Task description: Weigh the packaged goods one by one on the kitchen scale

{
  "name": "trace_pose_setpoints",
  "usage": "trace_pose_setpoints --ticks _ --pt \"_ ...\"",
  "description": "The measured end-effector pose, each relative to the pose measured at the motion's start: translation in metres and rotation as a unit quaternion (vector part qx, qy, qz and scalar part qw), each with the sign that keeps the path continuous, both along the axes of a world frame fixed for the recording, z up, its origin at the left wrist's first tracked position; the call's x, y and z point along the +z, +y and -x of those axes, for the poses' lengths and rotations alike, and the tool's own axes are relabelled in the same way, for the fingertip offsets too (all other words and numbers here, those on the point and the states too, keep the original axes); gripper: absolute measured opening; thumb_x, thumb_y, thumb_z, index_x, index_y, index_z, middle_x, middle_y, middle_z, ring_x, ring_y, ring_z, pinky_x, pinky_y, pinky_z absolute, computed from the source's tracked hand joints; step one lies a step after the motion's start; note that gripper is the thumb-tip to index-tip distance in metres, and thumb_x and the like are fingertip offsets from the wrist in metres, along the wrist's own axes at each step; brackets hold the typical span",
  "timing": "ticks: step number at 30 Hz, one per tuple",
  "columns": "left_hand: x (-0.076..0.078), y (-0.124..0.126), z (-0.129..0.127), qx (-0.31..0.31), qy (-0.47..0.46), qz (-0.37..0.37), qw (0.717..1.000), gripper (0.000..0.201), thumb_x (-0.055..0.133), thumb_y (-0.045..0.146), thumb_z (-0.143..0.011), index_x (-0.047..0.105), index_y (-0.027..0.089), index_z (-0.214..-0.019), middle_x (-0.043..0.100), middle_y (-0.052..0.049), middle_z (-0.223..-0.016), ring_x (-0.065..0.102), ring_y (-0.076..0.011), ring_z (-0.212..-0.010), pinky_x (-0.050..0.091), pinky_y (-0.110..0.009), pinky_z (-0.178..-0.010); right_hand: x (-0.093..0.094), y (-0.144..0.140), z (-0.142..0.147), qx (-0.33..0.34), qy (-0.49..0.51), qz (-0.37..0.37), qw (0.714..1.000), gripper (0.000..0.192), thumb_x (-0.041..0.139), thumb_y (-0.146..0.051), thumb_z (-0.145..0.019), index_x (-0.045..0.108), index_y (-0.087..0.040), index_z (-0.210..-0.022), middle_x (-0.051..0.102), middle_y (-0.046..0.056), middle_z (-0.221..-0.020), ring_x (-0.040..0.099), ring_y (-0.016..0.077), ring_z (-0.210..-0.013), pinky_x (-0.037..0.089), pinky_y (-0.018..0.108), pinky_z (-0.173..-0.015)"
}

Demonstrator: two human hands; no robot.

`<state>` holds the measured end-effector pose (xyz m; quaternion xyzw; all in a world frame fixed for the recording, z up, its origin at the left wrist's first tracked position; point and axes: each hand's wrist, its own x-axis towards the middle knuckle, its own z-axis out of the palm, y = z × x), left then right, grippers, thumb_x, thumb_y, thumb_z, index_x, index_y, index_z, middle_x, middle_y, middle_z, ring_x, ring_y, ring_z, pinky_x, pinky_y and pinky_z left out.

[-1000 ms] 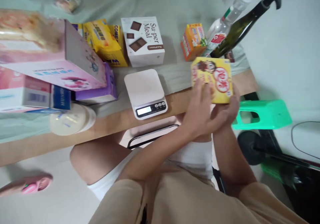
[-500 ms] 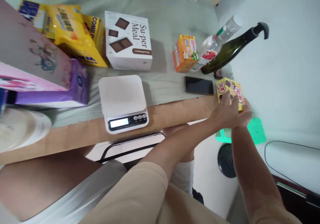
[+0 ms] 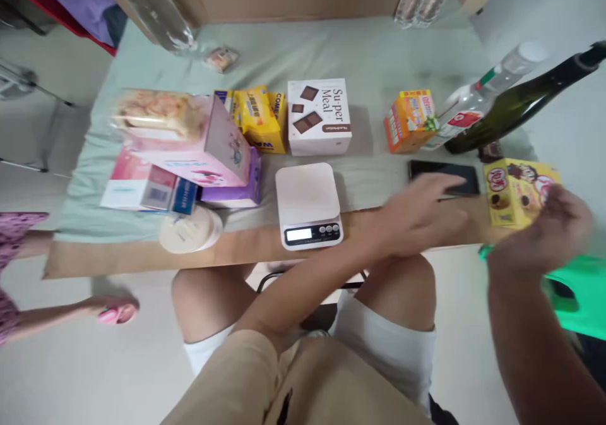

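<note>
My hands are empty: right hand [image 3: 544, 232] loosely curled beside the yellow snack box [image 3: 518, 191] set down at the table's three o'clock edge; left hand [image 3: 419, 213] hovers open near the phone [image 3: 442, 175]. Kitchen scale [image 3: 307, 204] bare.

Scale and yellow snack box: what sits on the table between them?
In the head view, a dark phone lies between the white scale and the yellow snack box, with the left hand blurred over its near edge.
</note>
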<state>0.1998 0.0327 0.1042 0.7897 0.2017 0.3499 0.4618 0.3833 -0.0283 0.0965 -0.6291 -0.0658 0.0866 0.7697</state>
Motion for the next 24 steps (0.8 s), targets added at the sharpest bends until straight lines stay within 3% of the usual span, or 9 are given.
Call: trace_pose_setpoints --ticks 3,5,7,11,15,19,24 --pt "-0.005 0.029 0.072 0.150 0.009 -0.012 0.989 0.067 0.025 0.069 -0.099 0.054 0.022 -0.137 0.062 -0.011 -0.145 0.058 -0.0234 -0.139 0.046 -0.041 -0.125 -0.029 0.029 0.057 0.179 -0.100 -0.028 0.978 0.027 0.055 -0.022 -0.081 0.077 -0.029 -0.094 0.073 0.004 -0.119 0.066 0.0176 -0.127 0.040 0.039 -0.132" --pt "-0.014 0.050 0.109 0.255 0.032 0.011 0.966 0.069 0.028 0.073 -0.097 0.054 0.022 -0.136 0.063 -0.011 -0.143 0.057 -0.0244 -0.140 0.044 -0.044 -0.126 -0.046 0.057 0.095 0.356 -0.117 0.004 0.927 0.038 0.062 -0.029 -0.077 0.071 -0.027 -0.113 0.068 0.005 -0.131 0.061 0.0221 -0.135 0.034 0.049 -0.134" --pt "-0.026 0.068 0.135 0.323 0.063 0.063 0.942 0.069 0.035 0.073 -0.095 0.054 0.022 -0.137 0.058 -0.012 -0.149 0.053 -0.0260 -0.145 0.041 -0.046 -0.127 -0.059 0.089 0.127 0.412 -0.107 0.014 0.905 0.044 0.064 -0.039 -0.077 0.065 -0.024 -0.119 0.064 0.008 -0.137 0.058 0.0254 -0.139 0.035 0.055 -0.131" --pt "-0.051 0.091 0.156 0.349 0.131 0.124 0.920 0.081 0.046 0.075 -0.090 0.051 0.015 -0.144 0.046 -0.020 -0.160 0.038 -0.0323 -0.157 0.030 -0.050 -0.132 -0.074 0.140 0.158 0.439 -0.108 0.033 0.891 0.050 0.061 -0.049 -0.084 0.054 -0.027 -0.128 0.056 0.007 -0.148 0.048 0.0242 -0.149 0.032 0.056 -0.132" --pt "-0.067 0.102 0.154 0.371 0.125 0.131 0.911 0.089 0.048 0.081 -0.086 0.050 0.014 -0.145 0.048 -0.020 -0.159 0.034 -0.0330 -0.160 0.026 -0.050 -0.134 -0.087 0.158 0.155 0.421 -0.171 0.043 0.890 0.052 0.058 -0.048 -0.087 0.049 -0.028 -0.135 0.049 0.006 -0.153 0.043 0.0232 -0.152 0.032 0.054 -0.133" --pt "-0.063 0.111 0.148 0.391 0.097 0.151 0.903 0.078 0.057 0.078 -0.083 0.059 0.016 -0.129 0.058 -0.021 -0.147 0.042 -0.0367 -0.153 0.029 -0.053 -0.131 -0.103 0.171 0.138 0.398 -0.181 0.071 0.896 0.054 0.059 -0.042 -0.087 0.047 -0.026 -0.137 0.046 0.010 -0.153 0.043 0.0264 -0.151 0.034 0.061 -0.130" --pt "-0.049 0.112 0.138 0.389 0.097 0.172 0.900 0.062 0.053 0.075 -0.088 0.062 0.017 -0.106 0.067 -0.022 -0.125 0.054 -0.0377 -0.141 0.035 -0.054 -0.126 -0.111 0.188 0.127 0.435 -0.166 0.086 0.881 0.052 0.059 -0.033 -0.086 0.047 -0.025 -0.136 0.054 0.008 -0.146 0.052 0.0234 -0.142 0.040 0.059 -0.125"
